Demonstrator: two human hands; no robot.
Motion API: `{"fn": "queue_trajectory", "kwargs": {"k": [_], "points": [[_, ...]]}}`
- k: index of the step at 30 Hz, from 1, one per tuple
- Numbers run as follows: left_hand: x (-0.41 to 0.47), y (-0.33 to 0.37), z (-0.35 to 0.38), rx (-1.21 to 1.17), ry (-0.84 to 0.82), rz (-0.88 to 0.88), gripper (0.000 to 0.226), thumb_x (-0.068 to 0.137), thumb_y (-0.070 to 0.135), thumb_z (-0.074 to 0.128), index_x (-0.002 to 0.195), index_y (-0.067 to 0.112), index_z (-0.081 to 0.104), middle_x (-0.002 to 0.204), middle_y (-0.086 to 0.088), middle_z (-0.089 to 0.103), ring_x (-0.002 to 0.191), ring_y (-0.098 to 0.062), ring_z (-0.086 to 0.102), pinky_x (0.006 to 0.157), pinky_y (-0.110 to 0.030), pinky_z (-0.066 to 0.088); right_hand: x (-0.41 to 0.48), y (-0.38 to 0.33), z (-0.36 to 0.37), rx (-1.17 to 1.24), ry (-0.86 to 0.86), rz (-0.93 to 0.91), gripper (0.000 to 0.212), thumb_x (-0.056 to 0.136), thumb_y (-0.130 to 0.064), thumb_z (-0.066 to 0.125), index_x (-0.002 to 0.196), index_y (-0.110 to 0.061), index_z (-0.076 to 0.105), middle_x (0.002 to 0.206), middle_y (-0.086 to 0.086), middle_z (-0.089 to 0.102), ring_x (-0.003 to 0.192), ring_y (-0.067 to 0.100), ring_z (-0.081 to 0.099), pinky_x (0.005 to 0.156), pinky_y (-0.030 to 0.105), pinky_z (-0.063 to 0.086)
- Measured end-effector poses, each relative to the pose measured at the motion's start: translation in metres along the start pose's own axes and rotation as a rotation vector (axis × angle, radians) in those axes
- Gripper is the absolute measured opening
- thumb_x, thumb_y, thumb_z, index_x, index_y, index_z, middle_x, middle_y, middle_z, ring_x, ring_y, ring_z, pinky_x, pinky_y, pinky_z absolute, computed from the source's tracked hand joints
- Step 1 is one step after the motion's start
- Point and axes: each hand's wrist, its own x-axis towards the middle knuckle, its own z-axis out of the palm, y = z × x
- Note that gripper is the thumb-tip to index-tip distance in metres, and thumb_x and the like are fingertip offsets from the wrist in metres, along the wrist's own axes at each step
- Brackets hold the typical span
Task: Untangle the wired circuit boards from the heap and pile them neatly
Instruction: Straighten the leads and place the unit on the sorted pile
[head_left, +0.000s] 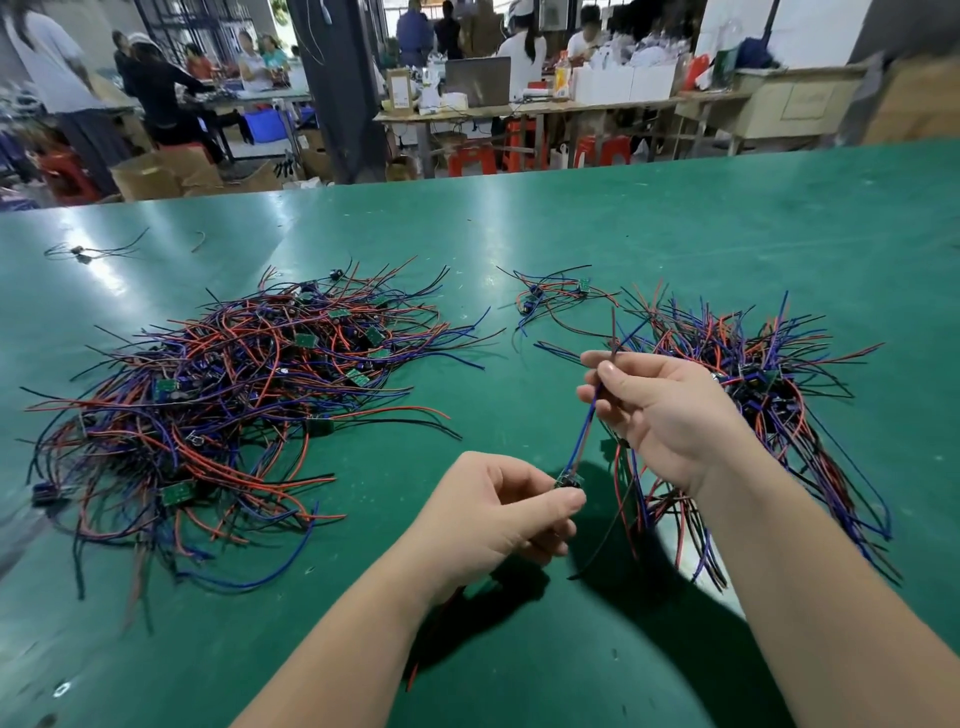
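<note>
Lying on the left half of the green counter (519, 234), the heap (228, 410) is a wide tangle of red, blue and black wires with small green boards among them. Its wire ends point out to all sides. A loose wire (88, 252) lies alone near the far left corner.

Near the middle of the near edge, the left hand (498, 514) is lifted above the counter. Its grip is clamped on one small circuit board (567, 479), pinched between the thumb and the curled fingers. Behind it, toward the far edge, a small bunch (556, 299) of a few wired boards lies apart from both bigger groups.

From the held board, its wires (584, 431) go up and a little to the right, pulled almost straight. The long axis runs from the near edge toward the far edge, with the board at the low near end and the free wire tips at the far end.

The right hand (660, 410) has its grip closed on these wires, thumb against forefinger. To its right is the pile (769, 405), with boards at the centre and wires fanning toward the far and near edges.
</note>
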Motion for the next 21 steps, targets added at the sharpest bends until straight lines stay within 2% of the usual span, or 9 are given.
{"fn": "queue_trajectory", "kwargs": {"k": [6, 10, 14, 15, 17, 19, 21], "points": [[-0.004, 0.0, -0.003, 0.076, -0.07, -0.019, 0.016, 0.084, 0.019, 0.072, 0.07, 0.01, 0.071, 0.067, -0.006, 0.071, 0.054, -0.014, 0.064, 0.054, -0.022, 0.051, 0.004, -0.002, -0.003, 0.048, 0.046, -0.005, 0.017, 0.095, -0.001, 0.049, 0.086, 0.0, 0.064, 0.071, 0.011, 0.064, 0.056, 0.014, 0.068, 0.047, 0.013, 0.049], [-0.005, 0.0, -0.003, 0.169, -0.166, -0.075, 0.021, 0.085, 0.022, 0.071, 0.069, 0.009, 0.07, 0.062, -0.004, 0.069, 0.053, -0.013, 0.063, 0.053, -0.021, 0.05, 0.008, -0.004, -0.008, 0.123, 0.066, 0.004, 0.017, 0.095, 0.005, 0.044, 0.087, 0.006, 0.06, 0.079, 0.015, 0.062, 0.058, 0.017, 0.07, 0.05, 0.014, 0.051], [-0.005, -0.002, 0.0, 0.192, -0.133, -0.083, 0.02, 0.085, 0.024, 0.071, 0.07, 0.01, 0.07, 0.063, -0.002, 0.07, 0.054, -0.013, 0.064, 0.054, -0.022, 0.051, 0.01, -0.004, -0.012, 0.159, 0.037, -0.003, 0.015, 0.096, 0.006, 0.043, 0.097, 0.005, 0.057, 0.08, 0.017, 0.065, 0.064, 0.021, 0.071, 0.054, 0.016, 0.053], [-0.004, -0.003, 0.0, 0.189, -0.114, -0.082, 0.02, 0.084, 0.024, 0.072, 0.07, 0.011, 0.07, 0.064, -0.002, 0.07, 0.055, -0.014, 0.064, 0.054, -0.022, 0.051, 0.01, -0.005, -0.012, 0.179, 0.023, -0.004, 0.012, 0.094, 0.006, 0.046, 0.101, 0.003, 0.056, 0.079, 0.017, 0.068, 0.066, 0.022, 0.072, 0.055, 0.017, 0.054], [-0.003, -0.004, 0.0, 0.184, -0.092, -0.085, 0.02, 0.084, 0.025, 0.072, 0.068, 0.014, 0.07, 0.065, -0.003, 0.071, 0.056, -0.015, 0.065, 0.054, -0.023, 0.051, 0.009, -0.005, -0.012, 0.222, -0.001, -0.017, 0.022, 0.087, 0.008, 0.056, 0.107, -0.001, 0.052, 0.077, 0.017, 0.071, 0.071, 0.025, 0.072, 0.057, 0.018, 0.054], [-0.003, -0.005, 0.0, 0.196, -0.104, -0.09, 0.019, 0.083, 0.026, 0.073, 0.067, 0.015, 0.07, 0.065, -0.002, 0.071, 0.056, -0.014, 0.066, 0.055, -0.023, 0.051, 0.008, -0.003, -0.01, 0.213, -0.003, -0.033, 0.027, 0.083, 0.013, 0.058, 0.104, -0.002, 0.05, 0.078, 0.018, 0.072, 0.071, 0.025, 0.072, 0.057, 0.018, 0.054], [-0.002, -0.005, -0.001, 0.202, -0.117, -0.093, 0.019, 0.083, 0.025, 0.073, 0.067, 0.015, 0.071, 0.064, -0.002, 0.071, 0.056, -0.014, 0.066, 0.055, -0.022, 0.051, 0.009, -0.001, -0.008, 0.184, 0.016, -0.04, 0.016, 0.085, 0.012, 0.057, 0.095, 0.0, 0.052, 0.08, 0.019, 0.071, 0.07, 0.024, 0.072, 0.056, 0.018, 0.054]]}}
